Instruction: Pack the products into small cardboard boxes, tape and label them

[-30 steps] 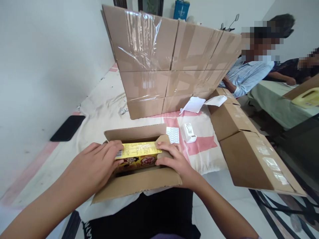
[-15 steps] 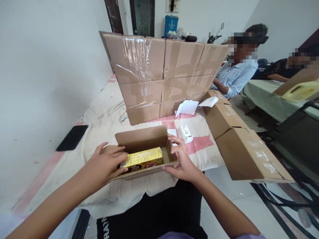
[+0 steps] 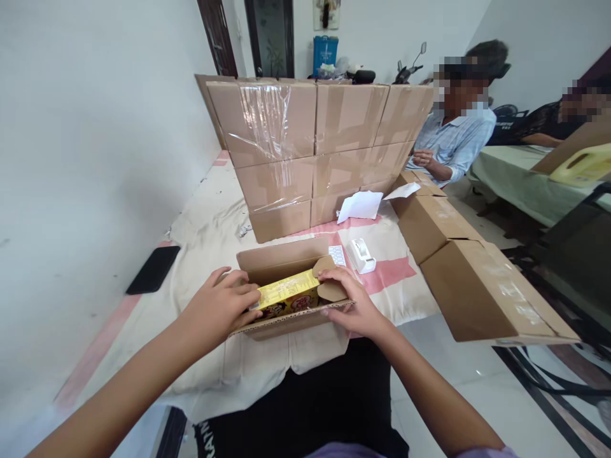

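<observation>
An open cardboard box (image 3: 286,327) lies near the table's front edge, its long back flap standing up. Inside it is a yellow printed carton (image 3: 286,289). My left hand (image 3: 226,305) grips the left end of the box, fingertips over the rim against the carton's left end. At the other end, my right hand (image 3: 351,299) holds the box, its fingers on the short side flap (image 3: 331,289), which leans inward beside the carton's right end. The thumb rests on the front flap edge.
Taped cardboard boxes (image 3: 272,178) are stacked behind; more boxes (image 3: 487,292) line the right side. A tape dispenser (image 3: 361,256), label sheet (image 3: 337,255), white paper (image 3: 360,207) and black phone (image 3: 153,270) lie on the cloth. Another person (image 3: 458,127) sits beyond.
My right hand has pushed the right side flap inward, toward the carton's end. My left hand stays at the left end. The whole view has shifted slightly.
</observation>
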Demonstrator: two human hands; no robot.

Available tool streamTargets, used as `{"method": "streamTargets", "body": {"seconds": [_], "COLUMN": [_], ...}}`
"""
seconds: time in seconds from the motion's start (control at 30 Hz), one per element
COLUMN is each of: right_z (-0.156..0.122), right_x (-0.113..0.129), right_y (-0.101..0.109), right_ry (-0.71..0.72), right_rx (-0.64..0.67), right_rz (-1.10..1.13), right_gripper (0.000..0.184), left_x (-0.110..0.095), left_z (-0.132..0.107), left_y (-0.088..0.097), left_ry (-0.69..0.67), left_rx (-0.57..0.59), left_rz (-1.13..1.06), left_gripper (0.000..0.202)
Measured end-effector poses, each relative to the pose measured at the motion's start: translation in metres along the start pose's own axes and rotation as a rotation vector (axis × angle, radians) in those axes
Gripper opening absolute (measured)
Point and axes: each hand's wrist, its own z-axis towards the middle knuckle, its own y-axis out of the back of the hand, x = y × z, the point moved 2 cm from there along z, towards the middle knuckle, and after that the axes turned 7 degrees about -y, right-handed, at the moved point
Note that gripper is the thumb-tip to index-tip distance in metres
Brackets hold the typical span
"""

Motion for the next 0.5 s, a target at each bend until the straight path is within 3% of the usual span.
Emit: {"method": "streamTargets", "body": {"seconds": [0.17, 0.37, 0.43, 0.5], "right_z": [0.002, 0.004, 0.005, 0.006], "right_x": [-0.004, -0.008, -0.012, -0.015], "right_y": [0.000, -0.002, -0.003, -0.004], "right_ry": [-0.027, 0.065, 0.069, 0.072], "right_rx": [0.022, -0.013, -0.021, -0.052], "right_rz": [0.015, 0.017, 0.009, 0.034], "right_gripper": [0.055, 0.053, 0.051, 0.056], "left_x": [0.001, 0.001, 0.003, 0.008], "left_z": [-0.001, 0.002, -0.002, -0.010], "left_y": [-0.005, -0.009, -0.001, 0.005], "left_ry": [-0.001, -0.031, 0.027, 0.212], "left_rx": [-0.059, -0.049, -0.124, -0.332], "left_rz": [0.034, -0.006, -0.015, -0.058], "left_gripper": [0.019, 0.020, 0.021, 0.025]}}
